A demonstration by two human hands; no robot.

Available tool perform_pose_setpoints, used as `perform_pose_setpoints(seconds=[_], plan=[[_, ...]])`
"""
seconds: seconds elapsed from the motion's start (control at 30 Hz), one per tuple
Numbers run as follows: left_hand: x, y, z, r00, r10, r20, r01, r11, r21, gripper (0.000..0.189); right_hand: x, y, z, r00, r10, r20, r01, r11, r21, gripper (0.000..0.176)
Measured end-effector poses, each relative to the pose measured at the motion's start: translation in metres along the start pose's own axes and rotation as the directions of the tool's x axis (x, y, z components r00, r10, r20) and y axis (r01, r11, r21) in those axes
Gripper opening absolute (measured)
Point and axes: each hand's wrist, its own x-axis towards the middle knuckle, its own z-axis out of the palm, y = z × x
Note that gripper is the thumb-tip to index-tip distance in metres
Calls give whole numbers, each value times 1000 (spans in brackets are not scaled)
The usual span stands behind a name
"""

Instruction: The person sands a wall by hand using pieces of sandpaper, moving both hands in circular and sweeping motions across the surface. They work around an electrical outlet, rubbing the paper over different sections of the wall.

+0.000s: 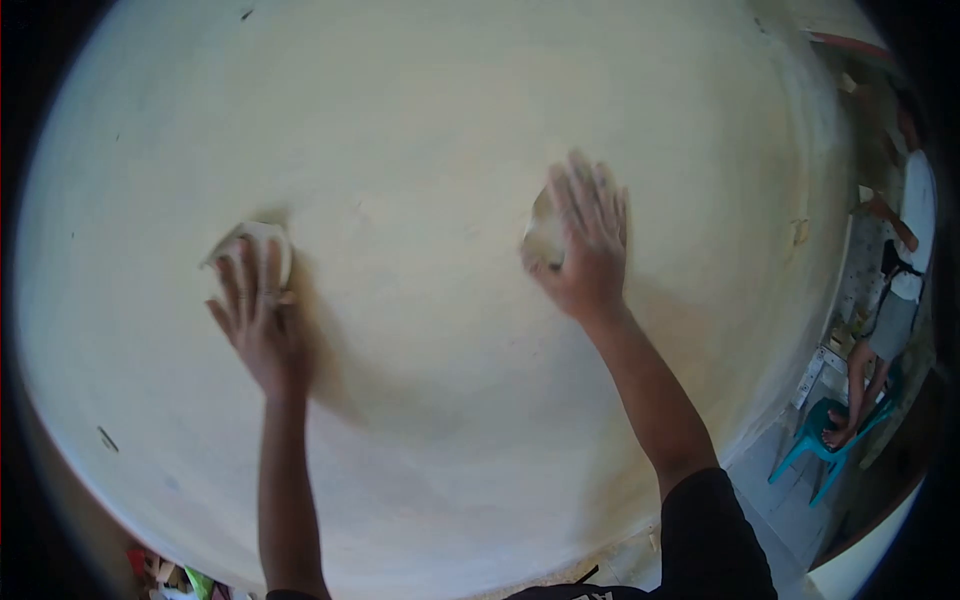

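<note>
A pale, off-white wall (pixel 430 300) fills most of the view. My left hand (pixel 260 325) lies against it at the left, fingers spread over a whitish piece of sandpaper (pixel 270 234) whose edges show past the fingertips. Higher up and right of centre, my right hand (pixel 588 240) presses a second whitish piece of sandpaper (pixel 543 230) to the wall. Most of that piece is under the palm, with its left edge showing beside the thumb. Pale dust coats the fingers of both hands, and the right fingers are slightly blurred.
At the far right, another person (pixel 915 215) stands on a teal plastic chair (pixel 815 430), holding a pale piece (pixel 865 194). The wall's right edge (pixel 838 270) lies before them. Mixed items (pixel 170 575) lie at lower left. A dark slot (pixel 107 438) marks the lower left wall.
</note>
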Motion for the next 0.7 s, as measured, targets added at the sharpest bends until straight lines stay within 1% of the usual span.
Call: perform_pose_setpoints(seconds=[0.07,0.1,0.17,0.2,0.23,0.27,0.3,0.4,0.43,0.5,0.53,0.6,0.63,0.67,0.7], plan=[[15,-15,-6,1000,7,-9,-7,1000,-26,44,8,25,5,979,143,-142,-142,990,22,85],[10,-13,-1,1000,8,-28,-9,1000,-24,44,1,27,6,953,239,-185,-240,971,18,86],[-3,-9,4,998,-2,-62,2,1000,2,44,-22,4,9,970,212,-121,-214,977,-6,84],[-4,-2,4,998,50,-41,-49,998,25,44,-27,-7,13,977,195,-87,-196,981,-8,83],[-3,6,2,995,98,-19,-97,994,51,44,-20,-15,8,999,42,11,-42,999,28,82],[-1,12,0,989,147,3,-147,986,77,44,-9,-25,-2,988,-116,100,109,991,78,82],[9,18,-2,975,219,38,-221,973,63,44,1,-27,-8,945,-278,174,256,957,138,82],[40,28,-10,981,184,55,-185,983,16,44,53,7,5,997,-77,-16,76,996,-48,81],[36,24,-3,987,155,37,-156,987,22,48,56,14,7,997,21,-76,-25,998,-54,81],[11,33,3,989,140,55,-143,988,57,48,54,25,9,958,217,-188,-230,972,-50,80],[-3,41,5,989,135,56,-139,988,71,47,45,16,8,980,151,-127,-157,987,-36,79],[-21,61,2,958,258,123,-266,963,50,46,24,-6,2,1000,2,-12,-2,1000,-2,78],[-23,68,-2,933,328,148,-336,941,31,46,26,-8,-1,988,-152,37,150,987,61,79],[-21,72,-4,902,397,170,-405,914,14,47,38,-3,-3,985,-175,16,174,983,53,78],[-11,71,-1,875,458,156,-468,883,29,47,59,6,-2,981,-195,-7,195,980,44,78]])
